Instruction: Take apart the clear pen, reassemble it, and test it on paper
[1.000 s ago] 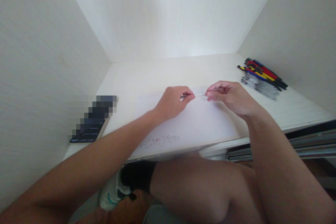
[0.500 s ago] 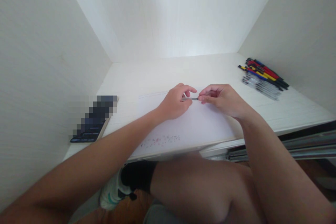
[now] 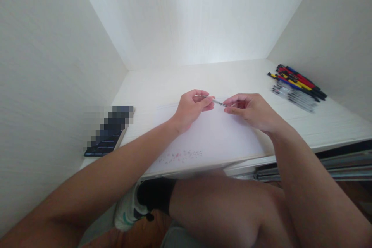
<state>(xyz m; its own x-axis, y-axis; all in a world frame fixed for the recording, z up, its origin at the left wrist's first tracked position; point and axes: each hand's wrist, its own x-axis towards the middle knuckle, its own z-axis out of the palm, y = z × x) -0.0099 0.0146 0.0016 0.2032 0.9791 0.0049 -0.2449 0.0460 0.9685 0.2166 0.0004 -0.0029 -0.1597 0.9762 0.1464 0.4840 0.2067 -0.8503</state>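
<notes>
A white desk (image 3: pixel 203 77) fills a narrow alcove, closed in by pale walls on the left, the back and the right. A large white sheet of paper (image 3: pixel 215 139) lies flat on it near the front edge, with a scatter of small coloured marks along its lower left part. Below the desk edge the person's bare knee and a white shoe show. At the far right of the desk lies a bundle of pens (image 3: pixel 296 85), red, yellow, blue, black and clear ones side by side, well apart from the hands. On the left lies a dark flat object (image 3: pixel 109 135), partly blurred out. Compared with half a second ago the hands sit a little further apart and more of the thin pen shows between them, now tilted down toward the right. The left hand (image 3: pixel 190 108) is curled, thumb and forefinger pinching one end of the clear pen (image 3: pixel 216 102) just above the paper. The right hand (image 3: pixel 252 110) pinches the other end between thumb and forefinger, its remaining fingers loosely folded underneath.
</notes>
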